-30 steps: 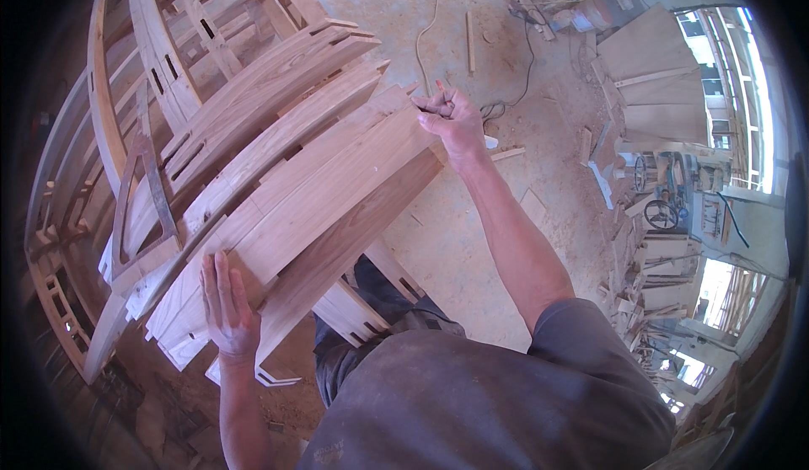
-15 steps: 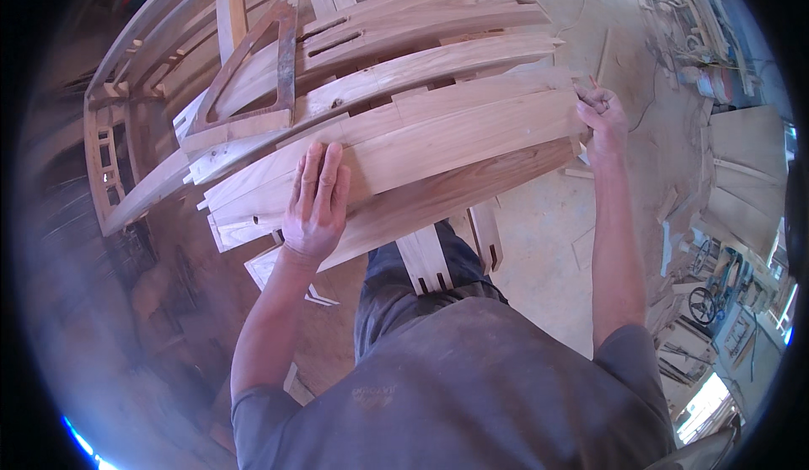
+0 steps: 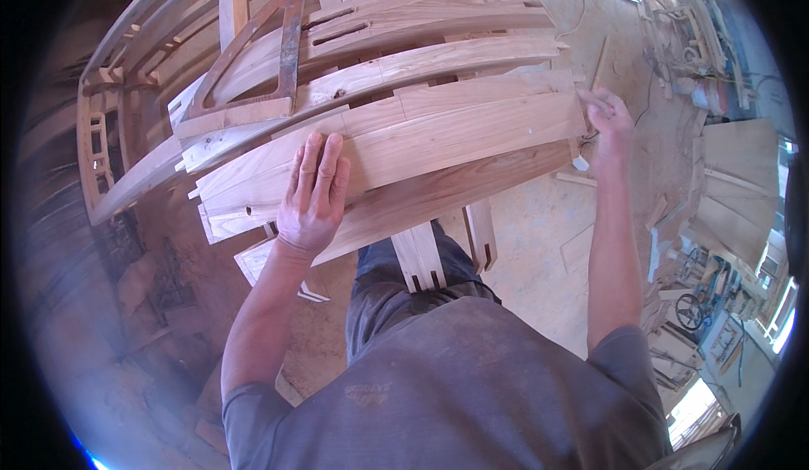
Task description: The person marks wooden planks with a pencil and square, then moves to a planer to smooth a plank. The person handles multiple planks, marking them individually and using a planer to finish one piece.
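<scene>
A wide, pale wooden board with a tenon-like tip at its left end lies across other curved timbers before me. My left hand rests flat on its left half, fingers stretched out and holding nothing. Beside the board's right end is my right hand, its fingers pinched and slightly blurred. A thin reddish pencil-like stick showed in it a moment ago; now the fingers mostly hide it. Nearer to me, a darker curved board lies below the pale one. A wooden triangular set square sits on the timbers to the upper left.
Slotted curved rails lie farther back. A jointed wooden frame stands at the far left. Slotted pieces project toward my legs. On the right are sheet panels, a machine with a handwheel and scattered offcuts on the floor.
My right hand has shifted slightly right and down, a little away from the board's end, and its fingers have turned. My left hand stays flat on the board. The whole view has shifted a little.
</scene>
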`<state>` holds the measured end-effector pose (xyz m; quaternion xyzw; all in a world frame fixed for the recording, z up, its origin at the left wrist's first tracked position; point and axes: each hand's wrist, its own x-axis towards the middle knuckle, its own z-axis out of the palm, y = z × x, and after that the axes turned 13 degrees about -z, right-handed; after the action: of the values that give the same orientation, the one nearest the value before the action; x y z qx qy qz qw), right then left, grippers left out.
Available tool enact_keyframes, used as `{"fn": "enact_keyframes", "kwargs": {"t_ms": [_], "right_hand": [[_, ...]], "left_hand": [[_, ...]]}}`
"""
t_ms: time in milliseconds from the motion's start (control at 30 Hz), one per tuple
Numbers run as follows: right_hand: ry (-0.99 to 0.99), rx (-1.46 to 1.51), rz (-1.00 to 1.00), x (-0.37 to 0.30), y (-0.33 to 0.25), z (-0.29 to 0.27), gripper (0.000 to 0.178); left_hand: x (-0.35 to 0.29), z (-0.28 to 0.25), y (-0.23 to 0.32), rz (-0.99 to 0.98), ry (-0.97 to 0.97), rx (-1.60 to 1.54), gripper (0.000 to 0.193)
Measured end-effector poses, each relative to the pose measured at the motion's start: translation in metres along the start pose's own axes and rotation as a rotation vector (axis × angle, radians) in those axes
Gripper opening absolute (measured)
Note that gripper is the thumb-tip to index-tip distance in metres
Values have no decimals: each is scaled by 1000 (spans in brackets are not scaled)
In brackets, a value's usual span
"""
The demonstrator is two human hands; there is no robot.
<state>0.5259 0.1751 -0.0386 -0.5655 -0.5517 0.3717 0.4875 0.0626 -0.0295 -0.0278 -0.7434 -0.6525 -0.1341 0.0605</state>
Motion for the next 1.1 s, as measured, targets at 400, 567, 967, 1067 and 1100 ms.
{"fn": "enact_keyframes", "kwargs": {"t_ms": [400,567,967,1067,1100], "right_hand": [[-435,-51,-84,-137,-189,30,42],[-586,-276,-335,-157,-146,75,22],[-554,193,57,-129,-144,120,16],[-473,266,30,-99,-137,150,11],[-462,257,-6,-92,-129,159,10]], "left_hand": [[-3,-1,-1,-10,-12,-4,26],[-1,-2,-1,-6,-25,-14,28],[-5,4,-3,-13,-6,-8,32],[-6,5,-4,-5,-8,-10,31],[-6,5,-3,-3,-5,-9,31]]}}
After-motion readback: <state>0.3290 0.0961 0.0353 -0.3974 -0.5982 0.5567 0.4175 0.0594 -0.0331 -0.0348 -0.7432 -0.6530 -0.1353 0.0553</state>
